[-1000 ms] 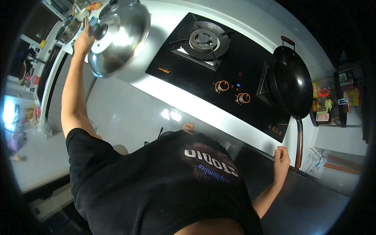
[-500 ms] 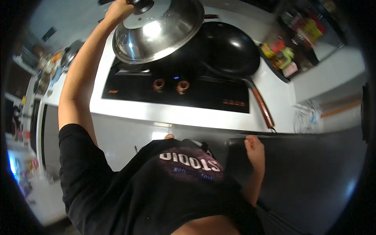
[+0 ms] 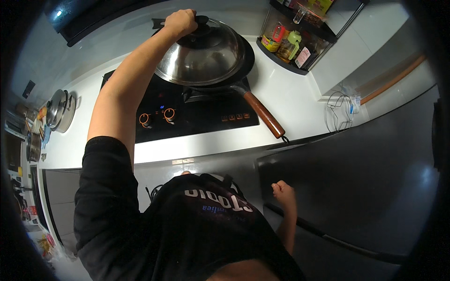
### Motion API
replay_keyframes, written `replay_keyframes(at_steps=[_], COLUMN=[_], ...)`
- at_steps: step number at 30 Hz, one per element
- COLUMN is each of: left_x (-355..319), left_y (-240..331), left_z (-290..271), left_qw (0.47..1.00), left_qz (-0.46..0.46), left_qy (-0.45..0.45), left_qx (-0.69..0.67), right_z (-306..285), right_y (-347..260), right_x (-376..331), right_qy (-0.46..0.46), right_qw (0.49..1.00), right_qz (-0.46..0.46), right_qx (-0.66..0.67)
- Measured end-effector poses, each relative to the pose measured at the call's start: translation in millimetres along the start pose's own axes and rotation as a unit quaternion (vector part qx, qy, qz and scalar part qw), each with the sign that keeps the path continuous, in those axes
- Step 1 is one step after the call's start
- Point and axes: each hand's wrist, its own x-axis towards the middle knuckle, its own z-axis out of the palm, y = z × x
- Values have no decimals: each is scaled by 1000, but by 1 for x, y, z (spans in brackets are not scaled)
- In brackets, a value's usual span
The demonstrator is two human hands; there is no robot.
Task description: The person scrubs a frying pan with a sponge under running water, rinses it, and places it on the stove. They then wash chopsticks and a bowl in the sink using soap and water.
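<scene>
1. Black cloth of the shirt [image 3: 187, 229] is covering the torso; beside it, the right hand [image 3: 284, 193] is hanging, fingers loosely clenched.
2. Brown wok handle [image 3: 263, 114] is jutting over the white tabletop [image 3: 291, 99].
3. Black stove [image 3: 201, 124] is carrying the dark wok [image 3: 250, 61].
4. Steel lid [image 3: 201, 65] is covering most of the wok; whether their rims are touching, I cannot tell.
5. Left hand [image 3: 181, 22] is grasping the lid's knob [image 3: 202, 21].
6. Bottles [image 3: 289, 47] are standing on a corner shelf [image 3: 281, 64].

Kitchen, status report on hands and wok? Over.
Left hand gripping lid knob. Right hand curled, holding nothing visible. Domed steel lid over black wok. Brown handle juts toward counter edge.
</scene>
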Motion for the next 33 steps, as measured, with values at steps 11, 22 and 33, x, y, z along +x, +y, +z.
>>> replay_keyframes(at_steps=[11, 22, 33], left_x=[-3, 5, -6], left_y=[19, 10, 14], left_z=[29, 54, 55], left_qw=[997, 999, 984], left_qz=[-36, 19, 142], left_qy=[-49, 9, -17], left_qx=[-39, 33, 110], right_z=[-10, -8, 41], right_y=[14, -40, -184], right_x=[3, 44, 74], right_qy=[23, -115, -471], right_qw=[997, 962, 644], right_qz=[-27, -106, -138], right_qx=[75, 224, 587])
